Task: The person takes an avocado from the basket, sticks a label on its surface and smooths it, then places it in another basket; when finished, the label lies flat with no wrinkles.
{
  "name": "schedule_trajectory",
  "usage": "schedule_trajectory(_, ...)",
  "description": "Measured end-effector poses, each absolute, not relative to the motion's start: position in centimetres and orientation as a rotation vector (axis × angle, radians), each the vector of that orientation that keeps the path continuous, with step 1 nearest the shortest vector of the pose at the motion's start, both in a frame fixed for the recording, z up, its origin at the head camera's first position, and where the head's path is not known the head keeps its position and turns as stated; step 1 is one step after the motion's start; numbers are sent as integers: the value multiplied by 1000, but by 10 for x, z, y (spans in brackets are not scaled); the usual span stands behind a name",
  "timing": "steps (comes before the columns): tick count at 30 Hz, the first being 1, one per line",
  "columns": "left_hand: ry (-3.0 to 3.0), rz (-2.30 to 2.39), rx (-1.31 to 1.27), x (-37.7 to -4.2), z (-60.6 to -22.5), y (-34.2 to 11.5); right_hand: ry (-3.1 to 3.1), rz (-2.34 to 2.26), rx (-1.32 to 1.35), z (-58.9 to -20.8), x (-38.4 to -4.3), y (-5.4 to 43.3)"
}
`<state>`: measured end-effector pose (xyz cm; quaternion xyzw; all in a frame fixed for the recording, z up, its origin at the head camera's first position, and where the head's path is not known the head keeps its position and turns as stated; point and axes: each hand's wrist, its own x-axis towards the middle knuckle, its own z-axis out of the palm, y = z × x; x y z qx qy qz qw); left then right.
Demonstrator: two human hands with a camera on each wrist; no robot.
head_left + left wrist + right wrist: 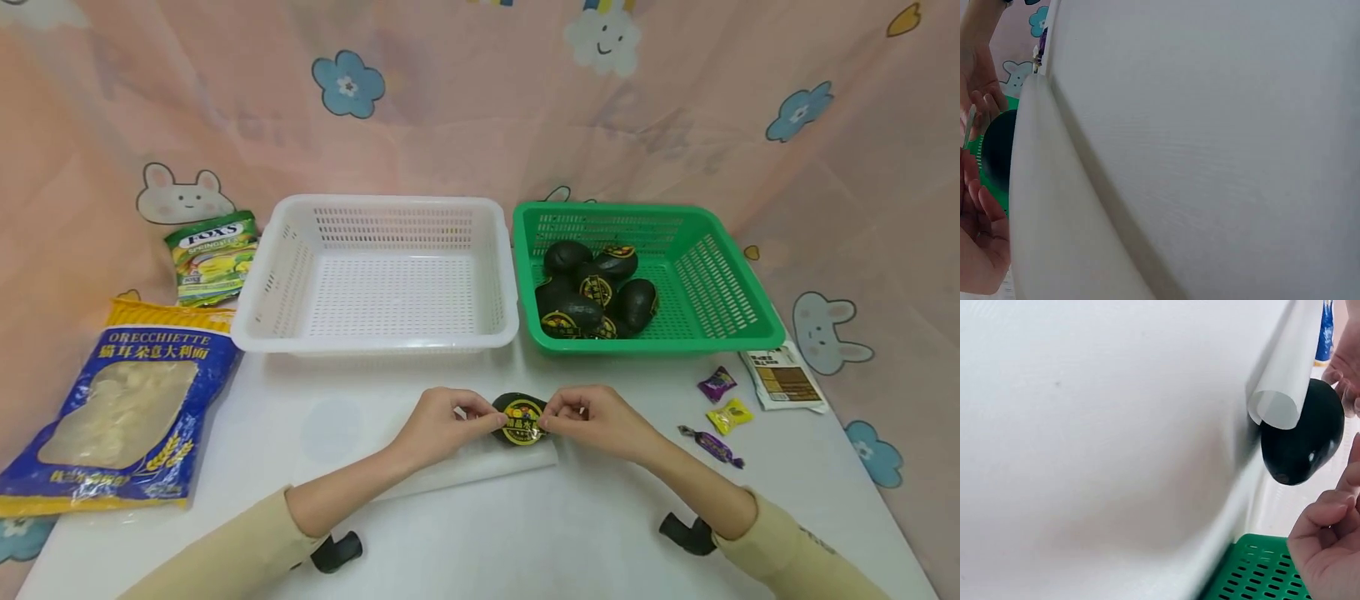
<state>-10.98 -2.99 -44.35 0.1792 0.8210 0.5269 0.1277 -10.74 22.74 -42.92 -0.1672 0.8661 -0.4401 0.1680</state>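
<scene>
A dark avocado (500, 403) lies on the white table, by the end of a curled white sheet (480, 471). Over it is a round black-and-gold label (522, 422). My left hand (446, 422) pinches the label's left edge between thumb and fingertips. On the opposite edge, my right hand (600, 422) pinches it the same way. Seen from the left wrist, the label (969, 125) is a thin pale strip between the fingertips, apart from the avocado (999, 150). The right wrist view shows the avocado's bare dark side (1304, 440) beside the rolled sheet.
A white basket (375, 342) stands behind the hands. Beside it, a green basket (720, 337) holds several avocados (573, 312). Pasta (120, 408) and candy bags (213, 258) lie left. Wrapped candies (716, 446) and a small packet (783, 379) lie right.
</scene>
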Motion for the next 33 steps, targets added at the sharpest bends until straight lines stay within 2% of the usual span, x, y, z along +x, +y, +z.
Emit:
schedule_trajectory(23, 2449, 1399, 471, -125, -451, -27, 2578, -1121, -432, -440, -123, 219)
schedule_trajectory(27, 2525, 1417, 696, -125, -452, -25, 2545, -1170, -418, -444, -128, 216)
schedule_trajectory(31, 2689, 1240, 1022, -123, -452, -23, 2517, -1197, -452, -448, -130, 217)
schedule_trajectory(33, 2741, 1126, 1088, -122, -452, -22, 2520, -1193, -504, -449, -130, 218)
